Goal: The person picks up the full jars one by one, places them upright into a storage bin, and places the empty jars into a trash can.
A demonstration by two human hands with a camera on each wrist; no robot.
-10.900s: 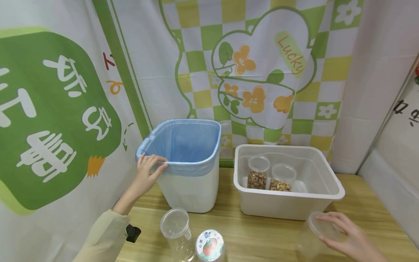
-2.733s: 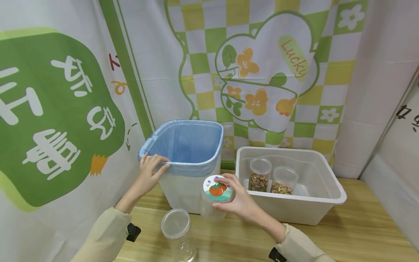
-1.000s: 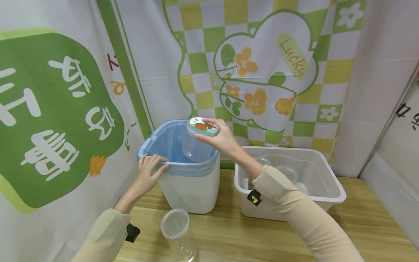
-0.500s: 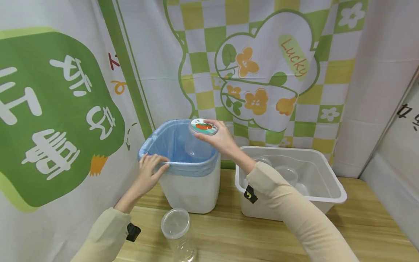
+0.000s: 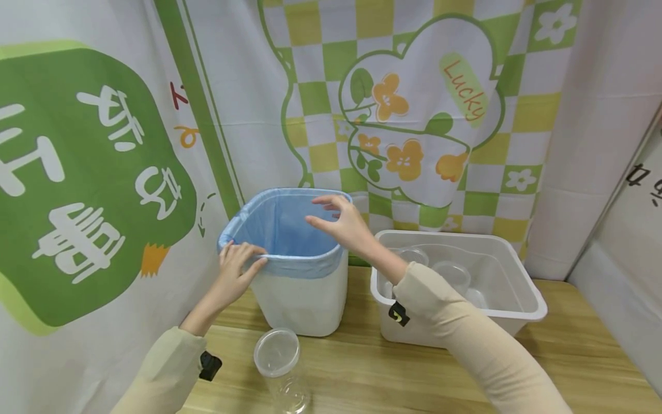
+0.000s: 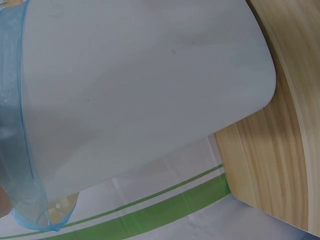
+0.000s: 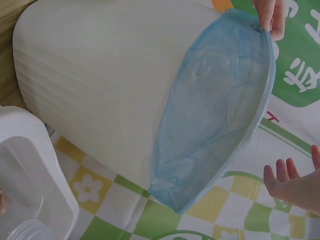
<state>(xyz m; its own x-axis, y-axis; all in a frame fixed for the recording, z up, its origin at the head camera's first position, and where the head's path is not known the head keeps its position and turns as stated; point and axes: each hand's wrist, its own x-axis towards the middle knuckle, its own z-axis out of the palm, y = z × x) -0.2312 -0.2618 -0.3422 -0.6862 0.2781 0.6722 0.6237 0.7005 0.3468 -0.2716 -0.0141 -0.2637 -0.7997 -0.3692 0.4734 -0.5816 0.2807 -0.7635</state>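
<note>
Wooden table (image 5: 569,368), green-yellow checked cloth backdrop (image 5: 310,92) behind

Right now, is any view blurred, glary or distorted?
Head view: evenly lit and sharp, edges bowed by the wide lens, no glare on the bin. Left wrist view: soft, filled by the bin wall. Right wrist view: dimmer and tilted; right hand slightly soft.

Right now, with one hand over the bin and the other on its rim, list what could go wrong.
1. The left hand pinches the blue liner at the rim of the bin; a tug might pull the liner loose.
2. The right sleeve crosses the white tub and could nudge it.
3. The clear jar stands at the table's near edge and might get knocked off.
</note>
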